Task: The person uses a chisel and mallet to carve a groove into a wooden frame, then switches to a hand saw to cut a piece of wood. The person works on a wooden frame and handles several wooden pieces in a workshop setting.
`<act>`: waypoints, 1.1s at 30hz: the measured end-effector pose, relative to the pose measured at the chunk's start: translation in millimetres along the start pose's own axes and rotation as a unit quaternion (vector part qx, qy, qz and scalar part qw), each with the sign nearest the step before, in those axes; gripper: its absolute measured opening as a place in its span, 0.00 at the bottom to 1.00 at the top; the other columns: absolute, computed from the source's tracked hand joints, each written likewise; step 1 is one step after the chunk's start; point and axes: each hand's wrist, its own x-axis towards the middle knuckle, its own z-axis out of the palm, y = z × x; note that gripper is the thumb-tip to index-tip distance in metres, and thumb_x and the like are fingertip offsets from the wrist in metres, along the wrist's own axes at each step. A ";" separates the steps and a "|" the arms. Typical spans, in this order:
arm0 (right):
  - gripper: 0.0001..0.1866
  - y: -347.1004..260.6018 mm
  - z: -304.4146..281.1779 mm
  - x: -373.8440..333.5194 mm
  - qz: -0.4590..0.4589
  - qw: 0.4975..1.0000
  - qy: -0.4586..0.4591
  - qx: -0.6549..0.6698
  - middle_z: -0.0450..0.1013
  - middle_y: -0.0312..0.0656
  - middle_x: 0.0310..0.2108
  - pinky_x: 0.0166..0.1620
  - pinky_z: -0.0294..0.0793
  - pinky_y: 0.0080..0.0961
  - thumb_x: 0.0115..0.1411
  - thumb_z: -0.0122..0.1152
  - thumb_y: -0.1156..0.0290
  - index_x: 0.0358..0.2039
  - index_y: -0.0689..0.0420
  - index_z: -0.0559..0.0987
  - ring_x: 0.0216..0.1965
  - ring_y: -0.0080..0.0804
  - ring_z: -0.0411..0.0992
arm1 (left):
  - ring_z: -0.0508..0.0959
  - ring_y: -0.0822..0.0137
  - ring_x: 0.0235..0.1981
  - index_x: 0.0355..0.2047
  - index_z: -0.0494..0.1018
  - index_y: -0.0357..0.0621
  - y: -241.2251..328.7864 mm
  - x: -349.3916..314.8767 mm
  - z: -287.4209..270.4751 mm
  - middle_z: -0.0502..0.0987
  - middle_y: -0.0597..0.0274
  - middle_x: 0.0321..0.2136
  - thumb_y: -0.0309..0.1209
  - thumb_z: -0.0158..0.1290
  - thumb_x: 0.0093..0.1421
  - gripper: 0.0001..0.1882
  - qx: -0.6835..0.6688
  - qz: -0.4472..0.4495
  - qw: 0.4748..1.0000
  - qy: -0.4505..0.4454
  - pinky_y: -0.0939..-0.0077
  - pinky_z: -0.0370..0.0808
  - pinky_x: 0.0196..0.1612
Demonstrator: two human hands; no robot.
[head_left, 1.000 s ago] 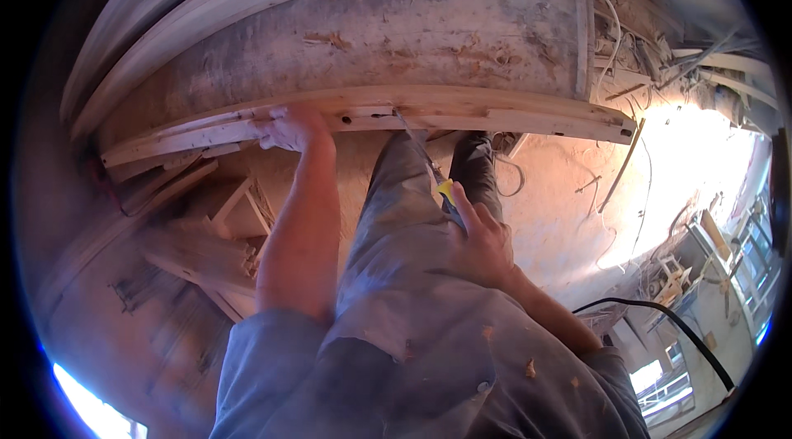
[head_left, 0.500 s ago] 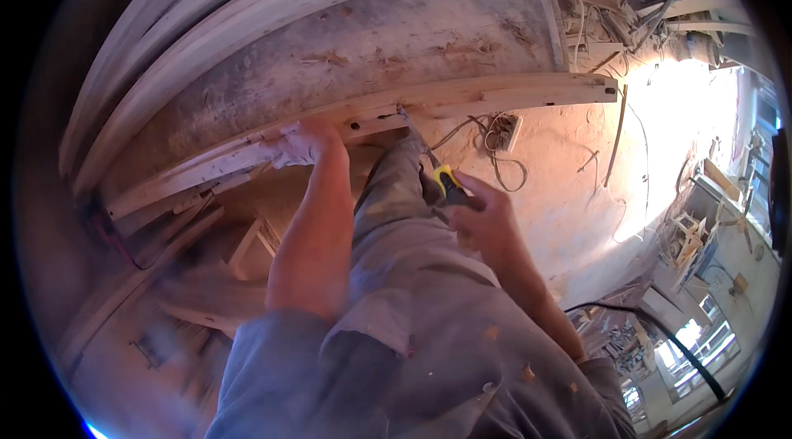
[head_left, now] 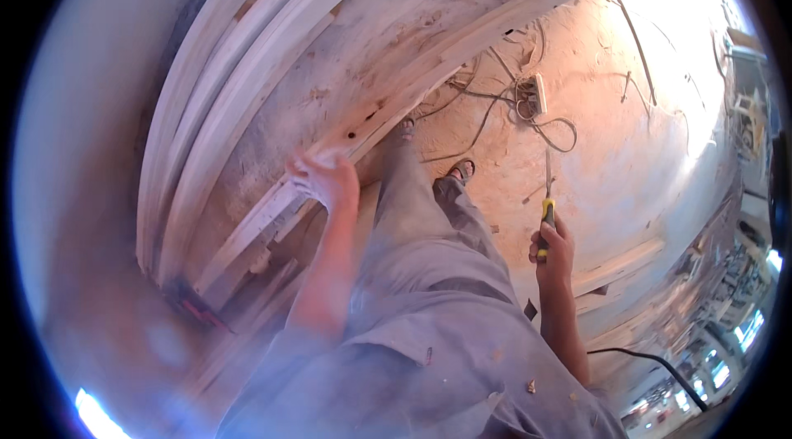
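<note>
A long, slightly curved wooden beam runs diagonally across the bench edge, with small dark slots cut in it. Above its nearer half hovers my left hand, fingers loosely spread, with nothing visible in it; whether it still touches the wood I cannot tell. Out to the right, apart from the beam, my right hand is closed round the yellow-and-black handle of a chisel. Its thin metal blade points away from me.
Several curved white-looking wooden pieces lie at the left on a dusty worktop. On the floor are a power strip with tangled cables, a dark rod and some boards. My sandalled foot stands by the beam.
My right hand has drawn the chisel away from the beam, out to the right. My left hand has loosened from the wood and its fingers have spread. The view has turned.
</note>
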 end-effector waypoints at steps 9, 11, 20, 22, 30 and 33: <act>0.29 23.1 75.4 -19.5 -0.034 0.996 0.037 0.074 0.73 0.40 0.25 0.18 0.64 0.24 0.66 0.57 0.72 0.68 0.58 0.68 0.17 0.27 0.69 | 0.78 0.40 0.52 0.54 0.76 0.37 85.0 61.6 24.6 0.79 0.41 0.47 0.23 0.57 0.59 0.21 -0.121 0.373 0.883 -0.259 0.55 0.76 0.53; 0.30 32.4 99.0 -12.8 -0.023 0.996 0.028 0.087 0.73 0.41 0.25 0.18 0.64 0.24 0.66 0.57 0.73 0.68 0.59 0.68 0.17 0.27 0.69 | 0.80 0.40 0.48 0.49 0.79 0.37 85.4 70.7 25.8 0.82 0.44 0.41 0.21 0.56 0.59 0.16 -0.118 0.412 0.860 -0.277 0.54 0.78 0.49; 0.31 52.2 170.3 -29.5 -0.003 0.991 0.049 0.122 0.75 0.43 0.26 0.18 0.66 0.24 0.66 0.59 0.74 0.69 0.59 0.66 0.16 0.28 0.70 | 0.79 0.44 0.40 0.44 0.80 0.40 97.6 102.6 19.3 0.80 0.48 0.36 0.15 0.55 0.50 0.19 -0.156 0.637 0.699 -0.284 0.55 0.77 0.43; 0.31 52.4 180.9 -34.4 -0.003 0.991 0.064 0.120 0.75 0.43 0.26 0.18 0.66 0.24 0.66 0.59 0.74 0.69 0.59 0.66 0.16 0.28 0.70 | 0.79 0.45 0.39 0.42 0.80 0.39 105.8 107.3 15.6 0.79 0.48 0.35 0.14 0.55 0.48 0.19 -0.149 0.650 0.680 -0.304 0.56 0.77 0.42; 0.31 50.1 196.3 -42.0 -0.003 0.987 0.104 0.122 0.74 0.43 0.26 0.18 0.66 0.24 0.66 0.58 0.75 0.70 0.61 0.65 0.16 0.28 0.70 | 0.80 0.53 0.34 0.42 0.80 0.36 94.3 116.4 32.8 0.79 0.52 0.33 0.19 0.60 0.57 0.11 -0.216 0.452 0.777 -0.382 0.65 0.77 0.40; 0.32 52.3 201.3 -40.5 0.005 0.986 0.107 0.126 0.74 0.43 0.26 0.18 0.66 0.24 0.66 0.58 0.75 0.70 0.61 0.64 0.16 0.28 0.70 | 0.80 0.60 0.34 0.45 0.81 0.35 120.5 93.9 42.9 0.80 0.54 0.33 0.24 0.64 0.57 0.14 -0.233 0.353 0.817 -0.393 0.69 0.77 0.41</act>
